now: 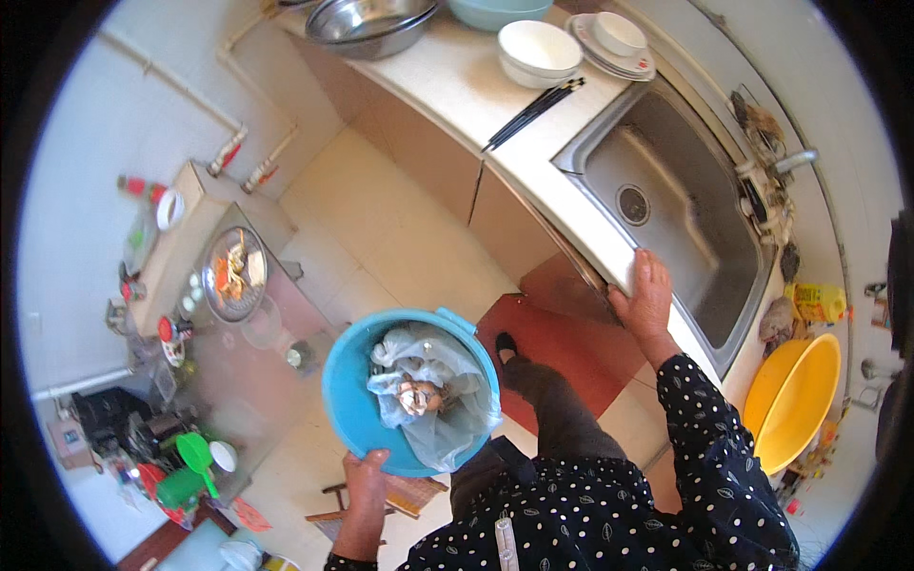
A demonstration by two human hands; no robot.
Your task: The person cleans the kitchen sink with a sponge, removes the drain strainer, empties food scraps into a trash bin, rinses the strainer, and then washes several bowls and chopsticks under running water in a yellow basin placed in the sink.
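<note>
My left hand (365, 475) grips the rim of a blue plastic bucket (346, 375) at lower centre. Inside lies a crumpled translucent plastic bag (457, 421) with brownish and whitish scraps on it, too small to name. My right hand (648, 300) rests on the front edge of the white countertop (528, 160), its fingers near the rim of a stainless steel sink (685, 193), and holds no object that I can see. The sink's drain shows. Black chopsticks (535, 114) lie on the counter beyond the sink, beside stacked white bowls (539, 53) and plates (646, 64).
Metal basins (371, 28) stand at the counter's far end. A yellow basin (792, 403) leans right of the sink, near the faucet (792, 160). At left, a table (235, 371) holds a metal tray of food (235, 275) and a green dipper (193, 453). A folding stool (407, 496) stands below the bucket.
</note>
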